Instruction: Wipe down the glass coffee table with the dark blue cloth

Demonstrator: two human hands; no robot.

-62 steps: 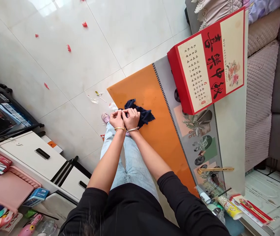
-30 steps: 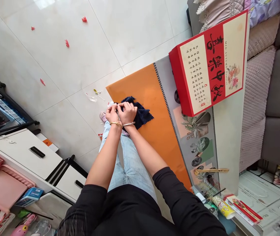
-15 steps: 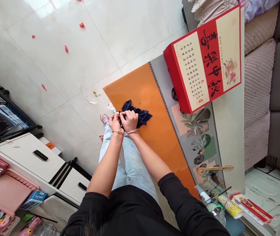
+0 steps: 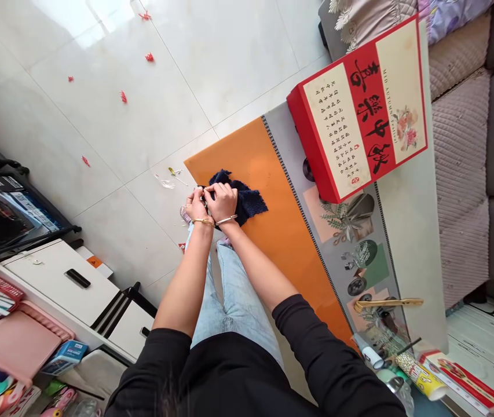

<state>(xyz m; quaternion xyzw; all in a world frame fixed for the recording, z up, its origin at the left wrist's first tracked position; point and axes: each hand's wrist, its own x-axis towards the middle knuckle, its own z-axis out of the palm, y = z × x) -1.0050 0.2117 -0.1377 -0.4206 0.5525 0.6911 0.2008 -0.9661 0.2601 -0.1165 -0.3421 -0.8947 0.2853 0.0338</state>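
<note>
A dark navy, textured piece of cloth (image 4: 250, 201) lies crumpled on the orange table covering (image 4: 281, 231), near its left edge. Both hands are at the cloth's near left side, wrists almost touching. My left hand (image 4: 197, 207) wears a gold bracelet and pinches the dark fabric with its fingertips. Right beside it, my right hand (image 4: 222, 202), with a silver bangle, is also closed on the fabric, thumb and forefinger together. The part of the cloth between the fingertips is small and mostly hidden by the hands.
A large red and cream gift box (image 4: 359, 110) stands on the table's far right part. A wooden fork-shaped utensil (image 4: 390, 303), a yellow snack tube (image 4: 423, 376) and cups lie nearer. Red scraps (image 4: 123, 97) dot the tiled floor. White drawers (image 4: 62, 284) stand at left.
Both hands have shifted slightly left and up in view, still pinching the cloth. The cloth's left part has moved along with them. The whole view has shifted a little.
</note>
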